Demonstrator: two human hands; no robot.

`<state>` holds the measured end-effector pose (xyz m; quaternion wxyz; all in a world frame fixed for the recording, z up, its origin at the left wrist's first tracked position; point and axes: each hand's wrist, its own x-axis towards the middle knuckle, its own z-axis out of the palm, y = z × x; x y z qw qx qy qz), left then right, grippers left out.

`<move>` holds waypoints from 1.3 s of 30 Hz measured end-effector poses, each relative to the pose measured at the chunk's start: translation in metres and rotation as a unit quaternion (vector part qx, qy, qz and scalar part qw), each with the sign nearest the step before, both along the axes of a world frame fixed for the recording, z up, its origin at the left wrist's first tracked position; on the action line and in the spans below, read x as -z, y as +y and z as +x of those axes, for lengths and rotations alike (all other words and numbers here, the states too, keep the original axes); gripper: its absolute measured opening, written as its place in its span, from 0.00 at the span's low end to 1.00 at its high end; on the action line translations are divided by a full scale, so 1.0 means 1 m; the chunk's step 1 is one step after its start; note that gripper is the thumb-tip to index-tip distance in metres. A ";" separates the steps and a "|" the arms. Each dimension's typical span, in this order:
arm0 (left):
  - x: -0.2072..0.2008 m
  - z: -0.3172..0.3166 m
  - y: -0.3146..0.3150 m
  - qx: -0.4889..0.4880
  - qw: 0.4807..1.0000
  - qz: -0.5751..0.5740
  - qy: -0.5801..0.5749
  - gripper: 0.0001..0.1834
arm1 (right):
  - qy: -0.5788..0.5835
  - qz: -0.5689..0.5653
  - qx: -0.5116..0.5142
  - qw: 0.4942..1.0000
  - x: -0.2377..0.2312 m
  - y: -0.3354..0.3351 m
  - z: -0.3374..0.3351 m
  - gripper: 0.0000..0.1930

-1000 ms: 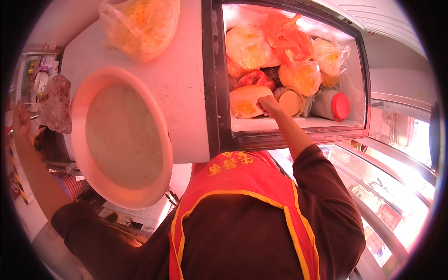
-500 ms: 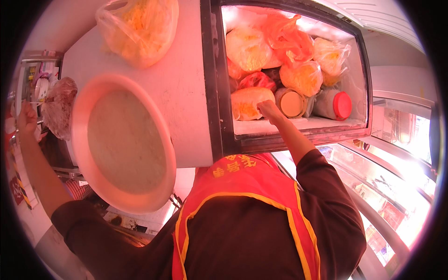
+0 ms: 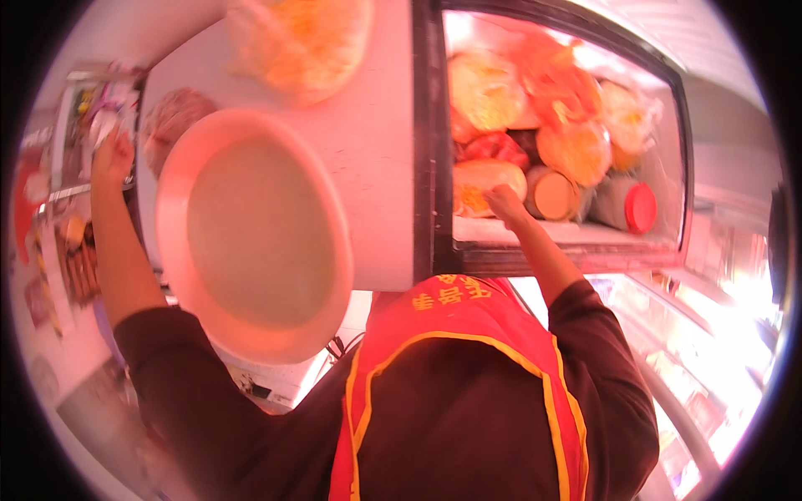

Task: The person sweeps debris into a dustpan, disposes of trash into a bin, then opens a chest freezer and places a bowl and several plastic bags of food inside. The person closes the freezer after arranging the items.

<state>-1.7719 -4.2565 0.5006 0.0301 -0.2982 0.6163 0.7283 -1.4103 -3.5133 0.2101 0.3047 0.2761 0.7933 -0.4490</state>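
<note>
My right hand [image 3: 505, 204] reaches into the open chest freezer [image 3: 576, 250]. Its fingers are curled against the end of a clear bag of yellow food [image 3: 489, 182]; what they grip, if anything, is hidden. Out at the far left is my left hand [image 3: 115, 159], its fingers curled and slightly blurred, with no held thing distinguishable. Just right of it a clear bag of brownish contents [image 3: 177, 121] rests on the white top [image 3: 380, 167], behind a large pale basin [image 3: 341, 259]. The basin holds cloudy, greyish contents.
More stuffed bags [image 3: 484, 88], a red plastic bag [image 3: 560, 75], a jar with a tan lid [image 3: 551, 192] and a red-lidded jar [image 3: 641, 209] crowd the freezer. Another yellow-filled bag [image 3: 309, 50] lies on the top's far side. Shelves [image 3: 75, 142] stand at far left.
The whole view has shifted, moving things rightward. The brownish bag has moved farther back relative to the basin, and my left hand has moved inward and up. My right hand stays by the yellow-filled bag.
</note>
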 end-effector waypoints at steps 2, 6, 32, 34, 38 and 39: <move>-0.031 0.030 -0.081 0.113 0.992 0.037 0.027 0.13 | -0.005 -0.026 -0.023 0.999 -0.043 -0.020 -0.013 0.20; 0.004 -0.020 0.016 0.084 0.994 -0.050 -0.045 0.13 | 0.028 0.019 0.004 0.999 -0.054 0.007 -0.013 0.20; -0.002 -0.011 0.034 0.092 0.974 -0.192 -0.080 0.14 | 0.195 0.172 -0.438 0.860 0.014 0.005 -0.038 0.14; -0.003 -0.012 0.036 0.093 0.972 -0.198 -0.084 0.15 | 0.196 0.167 -0.439 0.861 0.046 -0.013 -0.034 0.15; -0.003 -0.011 0.036 0.094 0.971 -0.199 -0.090 0.16 | 0.211 0.118 -0.346 0.906 0.047 -0.020 -0.041 0.15; -0.002 -0.011 0.037 0.095 0.972 -0.198 -0.089 0.16 | 0.203 0.122 -0.378 0.895 0.047 -0.016 -0.040 0.15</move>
